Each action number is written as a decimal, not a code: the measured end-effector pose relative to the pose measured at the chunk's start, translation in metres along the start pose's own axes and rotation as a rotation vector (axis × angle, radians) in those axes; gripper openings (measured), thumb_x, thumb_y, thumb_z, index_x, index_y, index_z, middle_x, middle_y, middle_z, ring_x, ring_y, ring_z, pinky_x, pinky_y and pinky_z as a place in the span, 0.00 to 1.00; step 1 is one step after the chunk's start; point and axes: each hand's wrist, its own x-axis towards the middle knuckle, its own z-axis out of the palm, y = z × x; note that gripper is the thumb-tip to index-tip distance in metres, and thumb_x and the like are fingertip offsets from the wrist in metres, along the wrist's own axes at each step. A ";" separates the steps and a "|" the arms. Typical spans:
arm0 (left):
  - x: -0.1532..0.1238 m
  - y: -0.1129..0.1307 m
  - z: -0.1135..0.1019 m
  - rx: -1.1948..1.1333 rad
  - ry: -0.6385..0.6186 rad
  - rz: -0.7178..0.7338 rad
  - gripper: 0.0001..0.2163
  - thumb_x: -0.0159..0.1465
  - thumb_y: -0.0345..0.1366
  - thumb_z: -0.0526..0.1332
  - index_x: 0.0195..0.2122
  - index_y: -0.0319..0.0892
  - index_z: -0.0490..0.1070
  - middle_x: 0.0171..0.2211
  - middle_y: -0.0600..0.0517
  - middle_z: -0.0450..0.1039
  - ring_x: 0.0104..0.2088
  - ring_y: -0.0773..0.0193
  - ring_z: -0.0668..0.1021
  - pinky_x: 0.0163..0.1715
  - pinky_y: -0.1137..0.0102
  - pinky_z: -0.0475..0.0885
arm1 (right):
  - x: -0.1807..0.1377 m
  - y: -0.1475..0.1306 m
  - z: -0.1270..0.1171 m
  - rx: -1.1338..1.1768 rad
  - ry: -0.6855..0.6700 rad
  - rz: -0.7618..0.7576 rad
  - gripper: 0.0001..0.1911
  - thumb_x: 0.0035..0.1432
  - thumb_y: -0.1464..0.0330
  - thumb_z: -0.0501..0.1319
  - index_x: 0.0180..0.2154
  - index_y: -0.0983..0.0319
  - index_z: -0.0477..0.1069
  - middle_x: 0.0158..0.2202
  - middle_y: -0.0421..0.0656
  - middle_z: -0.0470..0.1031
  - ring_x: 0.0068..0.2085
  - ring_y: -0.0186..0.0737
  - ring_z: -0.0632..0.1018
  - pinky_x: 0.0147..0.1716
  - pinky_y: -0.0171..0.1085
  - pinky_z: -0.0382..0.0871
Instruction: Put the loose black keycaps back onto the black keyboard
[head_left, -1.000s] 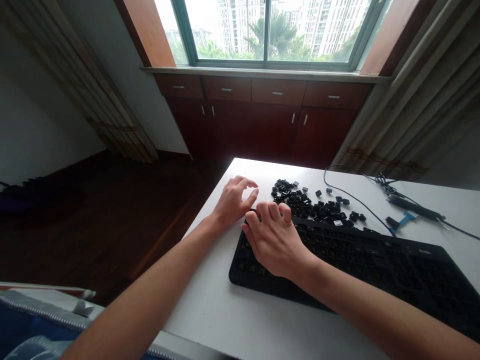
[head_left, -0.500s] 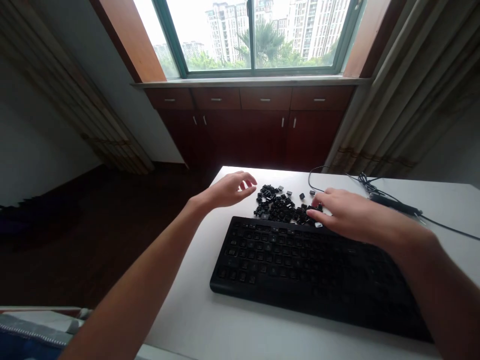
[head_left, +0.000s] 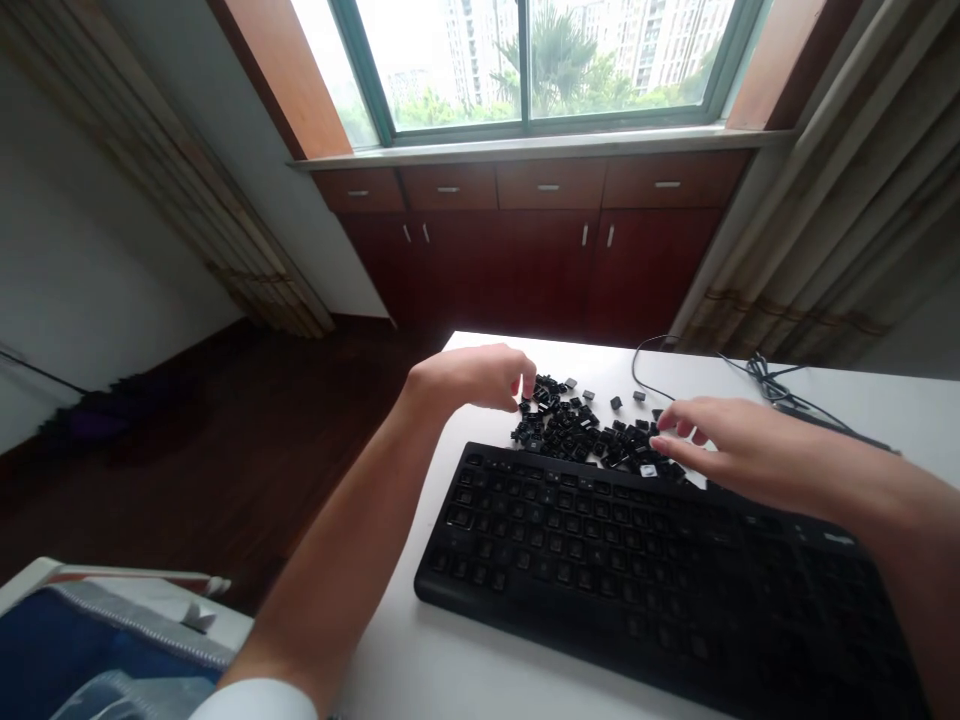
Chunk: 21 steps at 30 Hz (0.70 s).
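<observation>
A heap of loose black keycaps [head_left: 574,425] lies on the white table behind a black keyboard [head_left: 555,535] whose key positions look stripped of their caps. At the heap's left edge is my left hand [head_left: 484,378], fingers bent downward and thumb apart, with nothing visible in it. My right hand [head_left: 720,440] reaches over the keyboard's far edge to the right end of the heap. Its thumb and forefinger are a little apart beside the keycaps, and I see nothing held between them. One pale keycap [head_left: 649,471] lies near the right thumb.
Several single keycaps, one of them a keycap [head_left: 616,403], lie behind the heap. A black cable [head_left: 772,380] is bundled at the back right of the table [head_left: 420,640]. Beyond stand a red-brown cabinet [head_left: 480,260] and a window. A blue-lined, white-framed item [head_left: 67,650] is at lower left.
My left hand has moved right and down to the heap's left edge. My right hand stays by the right end, its fingertips slightly drawn back. The view has shifted a little.
</observation>
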 end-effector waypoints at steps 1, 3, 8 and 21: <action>0.000 -0.005 0.001 -0.002 0.023 -0.014 0.14 0.57 0.36 0.67 0.45 0.48 0.76 0.42 0.53 0.78 0.38 0.62 0.78 0.29 0.74 0.66 | 0.002 -0.001 0.001 -0.004 -0.008 -0.011 0.23 0.65 0.50 0.51 0.43 0.58 0.75 0.41 0.49 0.80 0.39 0.49 0.79 0.39 0.45 0.69; 0.002 -0.012 0.003 -0.012 0.060 -0.019 0.15 0.58 0.35 0.67 0.48 0.47 0.75 0.44 0.51 0.77 0.40 0.62 0.78 0.31 0.74 0.67 | 0.004 -0.002 0.003 0.003 -0.030 -0.020 0.22 0.65 0.50 0.51 0.43 0.58 0.75 0.41 0.48 0.80 0.40 0.49 0.78 0.39 0.45 0.69; 0.009 -0.011 0.012 -0.074 -0.005 0.078 0.16 0.58 0.35 0.68 0.48 0.48 0.75 0.46 0.51 0.77 0.42 0.62 0.78 0.33 0.74 0.68 | 0.006 -0.002 0.007 0.021 -0.043 0.002 0.22 0.65 0.51 0.49 0.44 0.58 0.73 0.43 0.48 0.79 0.42 0.50 0.78 0.42 0.47 0.68; 0.013 -0.009 0.015 -0.114 -0.009 0.169 0.13 0.59 0.30 0.63 0.46 0.46 0.77 0.44 0.51 0.76 0.40 0.62 0.77 0.35 0.73 0.70 | 0.003 0.001 0.006 0.103 -0.038 0.007 0.25 0.65 0.49 0.51 0.48 0.57 0.74 0.47 0.48 0.79 0.46 0.51 0.78 0.45 0.47 0.69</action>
